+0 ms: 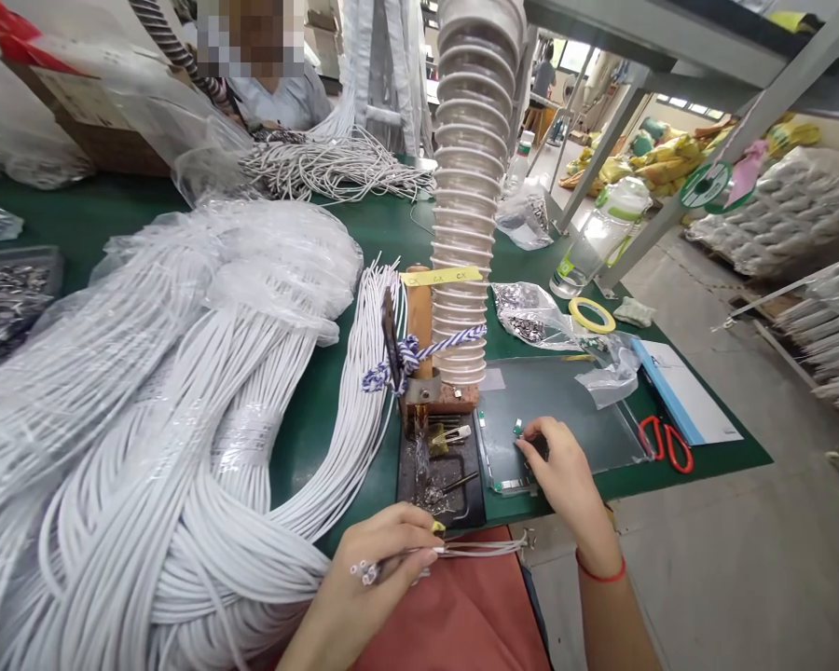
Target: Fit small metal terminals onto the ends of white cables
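Observation:
My left hand (374, 568) is closed around several white cables (364, 570), whose thinner wires (482, 548) stick out to the right over a reddish cloth on my lap. A small yellow bit shows near its fingertips. My right hand (563, 471) reaches over a grey plastic tray (552, 391), thumb and forefinger pinched at a small green circuit board (517, 427). Similar little boards (510, 486) lie along the tray's near edge. Between the hands, a wooden-handled soldering iron (420, 326), tied with blue-and-white cord, points down over a black stand (454, 503) littered with solder scraps.
Thick bundles of white cable (182, 447) fill the left side. A ribbed exhaust hose (467, 205) rises behind the iron. To the right are red-handled scissors (664, 443), yellow tape (591, 315), bagged metal parts (531, 312) and a water bottle (601, 233). Someone sits opposite.

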`<action>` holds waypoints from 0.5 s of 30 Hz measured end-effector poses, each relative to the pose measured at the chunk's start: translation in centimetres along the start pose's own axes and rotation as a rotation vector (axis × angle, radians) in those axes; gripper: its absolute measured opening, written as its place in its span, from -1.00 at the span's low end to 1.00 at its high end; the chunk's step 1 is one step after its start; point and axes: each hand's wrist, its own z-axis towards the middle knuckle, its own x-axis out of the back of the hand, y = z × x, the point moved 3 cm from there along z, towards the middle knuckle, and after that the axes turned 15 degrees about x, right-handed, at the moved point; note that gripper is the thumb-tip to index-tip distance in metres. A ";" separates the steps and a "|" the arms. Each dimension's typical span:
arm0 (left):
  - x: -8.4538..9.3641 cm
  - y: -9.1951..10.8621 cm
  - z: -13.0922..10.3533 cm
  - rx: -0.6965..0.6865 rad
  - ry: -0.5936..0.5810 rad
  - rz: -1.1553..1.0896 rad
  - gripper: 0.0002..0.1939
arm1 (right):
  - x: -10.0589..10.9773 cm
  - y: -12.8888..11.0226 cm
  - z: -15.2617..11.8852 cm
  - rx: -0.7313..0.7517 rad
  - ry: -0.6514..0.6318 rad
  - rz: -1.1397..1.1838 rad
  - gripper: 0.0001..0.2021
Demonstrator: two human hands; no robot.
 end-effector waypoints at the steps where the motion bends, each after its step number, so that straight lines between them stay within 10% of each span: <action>1: 0.0 0.1 0.0 0.002 -0.001 0.000 -0.81 | 0.0 -0.2 -0.1 -0.011 -0.002 0.026 -0.91; 15: 0.4 -0.1 0.0 0.013 0.127 -0.085 -0.83 | -5.2 -7.6 -4.2 -0.072 -0.122 0.773 -0.94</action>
